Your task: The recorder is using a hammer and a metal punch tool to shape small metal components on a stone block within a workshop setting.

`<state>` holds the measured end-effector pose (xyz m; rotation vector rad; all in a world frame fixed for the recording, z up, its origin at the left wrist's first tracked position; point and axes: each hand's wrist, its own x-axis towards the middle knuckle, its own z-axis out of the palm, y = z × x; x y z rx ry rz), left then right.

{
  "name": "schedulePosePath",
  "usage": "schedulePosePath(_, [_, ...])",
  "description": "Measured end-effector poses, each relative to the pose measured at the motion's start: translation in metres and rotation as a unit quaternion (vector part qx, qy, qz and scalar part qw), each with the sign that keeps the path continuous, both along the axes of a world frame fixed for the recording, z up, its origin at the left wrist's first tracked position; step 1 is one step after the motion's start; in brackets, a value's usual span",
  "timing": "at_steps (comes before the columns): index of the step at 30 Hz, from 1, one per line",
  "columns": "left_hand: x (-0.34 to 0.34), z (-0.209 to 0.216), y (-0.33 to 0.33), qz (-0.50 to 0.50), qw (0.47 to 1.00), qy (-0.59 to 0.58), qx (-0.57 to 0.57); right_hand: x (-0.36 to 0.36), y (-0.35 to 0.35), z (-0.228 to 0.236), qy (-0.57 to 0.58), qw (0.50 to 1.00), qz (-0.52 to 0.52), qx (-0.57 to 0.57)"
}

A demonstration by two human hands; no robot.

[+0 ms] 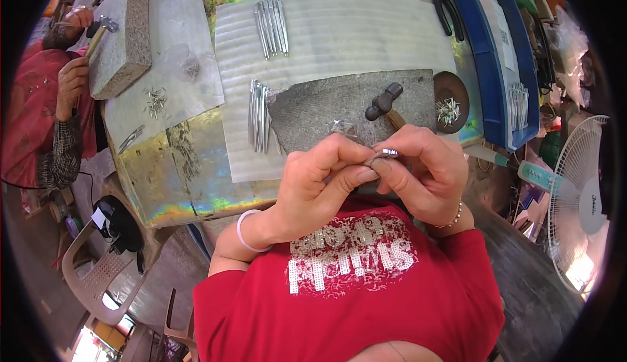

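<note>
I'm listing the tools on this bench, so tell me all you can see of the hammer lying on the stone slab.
The hammer is small, with a dark metal head with rounded ends and a brown wooden handle. It lies flat on the grey stone slab, head toward the far side, handle running down toward the person and vanishing behind the right hand. Whether that hand touches it cannot be told. A dark round dish sits just right of it.

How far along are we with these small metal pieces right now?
Looks done: two rows of metal strips and lie sorted on the white sheet. In hand: the left hand and right hand together pinch one small metal piece. Possibly left: loose bits in the brown dish; the hammer rests unused on the stone slab.
</note>
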<state>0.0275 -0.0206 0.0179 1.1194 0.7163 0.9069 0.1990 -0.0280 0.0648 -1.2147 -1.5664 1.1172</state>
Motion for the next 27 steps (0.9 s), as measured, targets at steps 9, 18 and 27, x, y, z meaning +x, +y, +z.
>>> schedulePosePath(9, [0.0016,-0.0021,-0.0014,0.003,1.0,-0.013,0.023,0.0001,-0.0006,0.0009,-0.025,0.999,-0.005,0.036])
schedulePosePath(18, [-0.0008,0.0007,-0.0029,-0.023,0.999,0.0,0.043,-0.0016,-0.0048,0.0026,-0.039,0.998,-0.006,0.051])
schedulePosePath(27, [-0.0029,-0.0013,-0.0075,-0.057,0.995,-0.018,-0.077,-0.0024,-0.001,0.0061,0.075,0.971,-0.033,-0.224])
